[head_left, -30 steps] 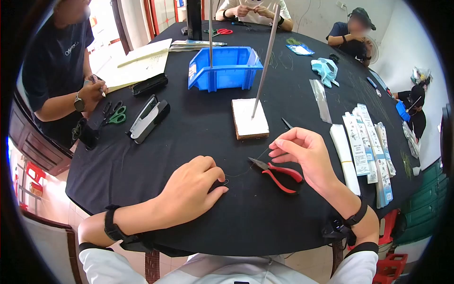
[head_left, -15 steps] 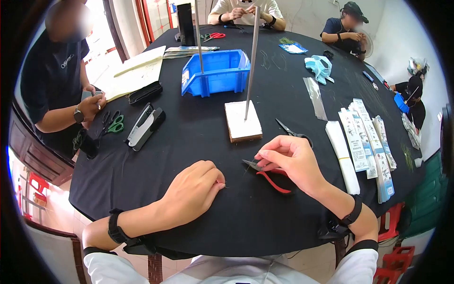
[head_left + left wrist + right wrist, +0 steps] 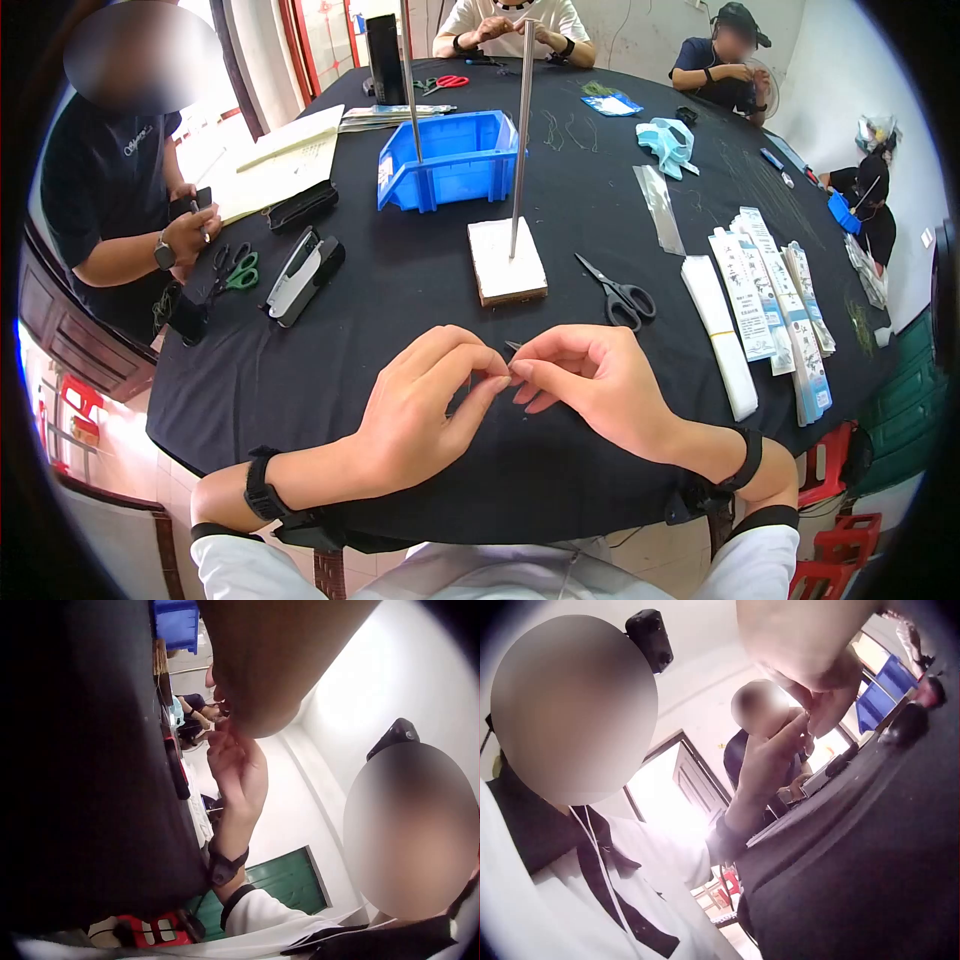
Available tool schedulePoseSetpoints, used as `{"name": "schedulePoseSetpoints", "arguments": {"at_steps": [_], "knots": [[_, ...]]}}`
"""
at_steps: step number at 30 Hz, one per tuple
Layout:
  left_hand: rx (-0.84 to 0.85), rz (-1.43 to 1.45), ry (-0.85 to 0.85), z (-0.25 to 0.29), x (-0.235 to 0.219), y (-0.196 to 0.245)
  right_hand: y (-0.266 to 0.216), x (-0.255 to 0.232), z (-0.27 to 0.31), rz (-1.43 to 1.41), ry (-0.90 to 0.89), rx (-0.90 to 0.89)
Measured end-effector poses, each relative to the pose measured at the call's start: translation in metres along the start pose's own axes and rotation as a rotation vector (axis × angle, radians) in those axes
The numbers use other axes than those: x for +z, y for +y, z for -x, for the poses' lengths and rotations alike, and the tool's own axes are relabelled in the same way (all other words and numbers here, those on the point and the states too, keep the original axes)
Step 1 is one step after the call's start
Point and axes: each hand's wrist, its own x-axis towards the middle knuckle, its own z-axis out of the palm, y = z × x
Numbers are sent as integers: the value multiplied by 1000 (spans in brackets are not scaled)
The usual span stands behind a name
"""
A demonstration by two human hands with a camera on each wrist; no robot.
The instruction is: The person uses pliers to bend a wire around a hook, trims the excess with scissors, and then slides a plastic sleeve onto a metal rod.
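Note:
My left hand (image 3: pixel 420 405) and right hand (image 3: pixel 605 385) meet over the front of the black-covered table, fingertips close together. Each pinches between thumb and forefinger; the thin, wire-like strand seen between them earlier is almost hidden by the fingers now. Just behind the fingertips, the tip of the pliers (image 3: pixel 513 346) shows, the rest covered by my right hand. In the left wrist view the right hand (image 3: pixel 238 776) appears with fingers bent at the pinch. The right wrist view shows the left hand (image 3: pixel 769 769) with its fingertips meeting the other hand's.
Beyond the hands stand a white-topped block (image 3: pixel 508 262) with an upright metal rod and a blue bin (image 3: pixel 450 165). Black scissors (image 3: pixel 622 298) and printed paper strips (image 3: pixel 765 290) lie to the right, a stapler (image 3: pixel 303 277) and green-handled scissors (image 3: pixel 238 268) left. Other people sit around.
The right hand has moved left and down, away from over the black scissors and across the red-handled pliers. The left hand has shifted slightly right, so the fingertips now meet.

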Motion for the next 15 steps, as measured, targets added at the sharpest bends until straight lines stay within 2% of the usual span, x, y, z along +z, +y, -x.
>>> {"name": "schedulePoseSetpoints", "arguments": {"at_steps": [11,15], "knots": [[75,-109,107,-4,5,3,3,1,0,-191,-27,-3],[132,-112,125,-6,3,0,3,0,0,-155,5,-35]]}}
